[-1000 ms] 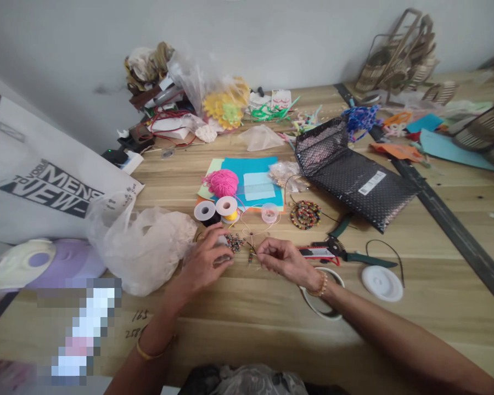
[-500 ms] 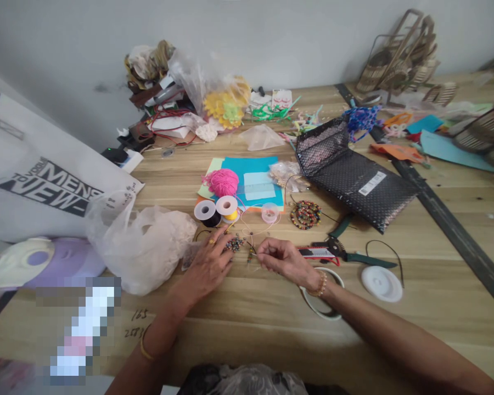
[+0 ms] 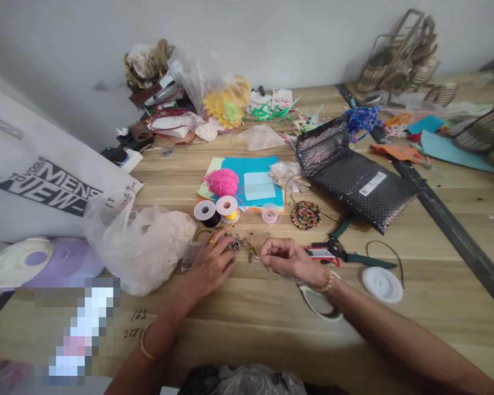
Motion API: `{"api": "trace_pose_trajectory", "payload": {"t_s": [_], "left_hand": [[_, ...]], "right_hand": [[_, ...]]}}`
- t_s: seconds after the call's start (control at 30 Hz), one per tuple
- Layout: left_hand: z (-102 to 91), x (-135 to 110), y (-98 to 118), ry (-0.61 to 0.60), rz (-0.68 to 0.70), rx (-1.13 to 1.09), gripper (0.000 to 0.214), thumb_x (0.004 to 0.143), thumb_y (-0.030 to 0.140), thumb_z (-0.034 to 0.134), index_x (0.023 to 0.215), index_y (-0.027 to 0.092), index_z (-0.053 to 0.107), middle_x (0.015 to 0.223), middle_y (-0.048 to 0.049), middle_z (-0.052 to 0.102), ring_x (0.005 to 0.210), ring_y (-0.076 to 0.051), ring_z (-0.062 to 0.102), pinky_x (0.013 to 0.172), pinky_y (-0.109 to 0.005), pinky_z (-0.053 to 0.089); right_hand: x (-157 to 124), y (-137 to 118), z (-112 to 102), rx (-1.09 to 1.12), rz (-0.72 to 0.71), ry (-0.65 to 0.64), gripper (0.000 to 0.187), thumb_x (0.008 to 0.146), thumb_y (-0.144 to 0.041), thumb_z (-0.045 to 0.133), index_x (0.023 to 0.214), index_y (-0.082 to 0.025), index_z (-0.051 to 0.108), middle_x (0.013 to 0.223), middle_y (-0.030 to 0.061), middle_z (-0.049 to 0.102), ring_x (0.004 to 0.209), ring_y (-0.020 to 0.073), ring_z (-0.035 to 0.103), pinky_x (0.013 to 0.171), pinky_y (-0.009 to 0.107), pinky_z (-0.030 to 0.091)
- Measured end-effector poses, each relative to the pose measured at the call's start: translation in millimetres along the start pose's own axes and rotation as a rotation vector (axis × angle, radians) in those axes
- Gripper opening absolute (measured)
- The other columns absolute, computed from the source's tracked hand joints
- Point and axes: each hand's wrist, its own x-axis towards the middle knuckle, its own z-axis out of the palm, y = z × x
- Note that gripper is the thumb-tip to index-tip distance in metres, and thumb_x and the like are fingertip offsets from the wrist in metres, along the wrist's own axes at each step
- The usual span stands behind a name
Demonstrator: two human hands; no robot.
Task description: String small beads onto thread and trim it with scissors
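Note:
My left hand point(image 3: 212, 258) lies flat on the table with its fingers stretched out, their tips beside a small pile of dark and coloured beads point(image 3: 235, 242). Under its outer edge shows part of a small clear bag point(image 3: 188, 255). To the right, my right hand point(image 3: 282, 255) has thumb and forefinger pinched on a thin pale thread point(image 3: 258, 257), of which only a short end is visible. Close to those fingertips lies a short row of strung beads point(image 3: 251, 254). A coiled bead strand point(image 3: 306, 214) rests farther back.
Spools of black point(image 3: 208, 213) and yellow thread point(image 3: 227, 208) stand behind my left hand, near pink yarn point(image 3: 222, 182). Right of my right hand are a box cutter point(image 3: 321, 252), green-handled pliers point(image 3: 370, 259), a tape roll point(image 3: 323, 304) and a white spool point(image 3: 382, 284). A plastic bag point(image 3: 148, 247) sits left.
My right hand has shifted slightly right, still pinched, and the tape roll by its wrist has tilted or moved a little. My left hand has stayed nearly in place.

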Motion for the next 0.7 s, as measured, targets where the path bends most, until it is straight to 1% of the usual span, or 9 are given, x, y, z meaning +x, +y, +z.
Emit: {"api": "trace_pose_trajectory", "payload": {"t_s": [0.07,0.13,0.2,0.27,0.33,0.37,0.43,0.5,0.7], "left_hand": [[0.0,3,5,0.1,-0.064,-0.143,0.013,0.081,0.014,0.055,0.076,0.018,0.067,0.1,-0.0093,0.066,0.114,-0.027,0.05,0.097,-0.046,0.042],[0.4,5,12,0.191,-0.187,-0.356,0.009,0.079,0.016,0.059,0.076,0.018,0.067,0.086,-0.0066,0.069,0.092,-0.022,0.06,0.087,-0.039,0.047],[2.4,6,20,0.21,-0.364,-0.6,0.005,0.076,0.019,0.064,0.073,0.018,0.068,0.076,-0.0042,0.069,0.074,-0.018,0.062,0.074,-0.031,0.049],[7.0,8,25,0.163,-0.547,-0.893,0.007,0.072,0.024,0.069,0.072,0.017,0.069,0.069,-0.0023,0.069,0.065,-0.016,0.06,0.064,-0.027,0.047],[13.9,9,27,0.165,-0.681,-1.173,0.011,0.065,0.026,0.075,0.068,0.016,0.069,0.063,-0.0004,0.067,0.059,-0.013,0.058,0.061,-0.025,0.045],[17.6,10,28,0.181,-0.718,-1.301,0.013,0.061,0.025,0.077,0.066,0.016,0.069,0.059,0.0004,0.066,0.056,-0.012,0.057,0.06,-0.024,0.044],[24.0,12,28,0.173,-0.75,-1.516,0.017,0.056,0.026,0.081,0.065,0.015,0.07,0.058,0.0006,0.065,0.056,-0.011,0.056,0.061,-0.024,0.044],[27.9,13,29,0.15,-0.754,-1.644,0.019,0.054,0.026,0.083,0.065,0.015,0.071,0.058,0.0004,0.065,0.057,-0.01,0.056,0.062,-0.024,0.044],[28.2,12,28,0.142,-0.74,-1.69,0.018,0.055,0.025,0.082,0.066,0.015,0.072,0.058,-0.0006,0.066,0.058,-0.01,0.057,0.062,-0.024,0.044]], "right_hand": [[-1,-6,-2,-0.006,0.016,-0.078,0.034,0.077,-0.046,0.065,0.072,-0.015,0.055,0.057,-0.0037,0.05,0.048,0.0057,0.036,0.045,0.02,0.026],[-2,-7,-1,-0.032,0.002,-0.087,0.034,0.076,-0.046,0.065,0.072,-0.015,0.055,0.057,-0.0044,0.047,0.049,0.0058,0.034,0.046,0.02,0.026],[-2,-5,2,-0.067,-0.035,-0.046,0.033,0.077,-0.046,0.065,0.072,-0.015,0.056,0.059,-0.0044,0.045,0.051,0.0064,0.034,0.048,0.02,0.027],[-2,-1,6,-0.107,-0.073,0.007,0.031,0.079,-0.044,0.063,0.074,-0.015,0.056,0.06,-0.0039,0.045,0.053,0.0072,0.035,0.049,0.021,0.028],[-4,3,10,-0.143,-0.098,0.055,0.028,0.081,-0.041,0.061,0.076,-0.014,0.056,0.061,-0.0034,0.046,0.054,0.0076,0.037,0.05,0.021,0.03],[-5,3,12,-0.155,-0.106,0.074,0.027,0.082,-0.04,0.061,0.076,-0.014,0.056,0.061,-0.0033,0.046,0.054,0.0077,0.037,0.05,0.02,0.03],[-7,2,15,-0.16,-0.106,0.099,0.026,0.082,-0.039,0.06,0.076,-0.015,0.055,0.061,-0.0029,0.048,0.054,0.0078,0.038,0.049,0.02,0.03],[-7,1,17,-0.152,-0.088,0.107,0.027,0.081,-0.04,0.06,0.076,-0.015,0.055,0.063,-0.0024,0.049,0.053,0.0076,0.038,0.048,0.02,0.03],[-7,3,17,-0.161,-0.064,0.099,0.023,0.081,-0.036,0.06,0.076,-0.015,0.055,0.063,-0.0022,0.049,0.054,0.0075,0.039,0.047,0.019,0.03]]}}
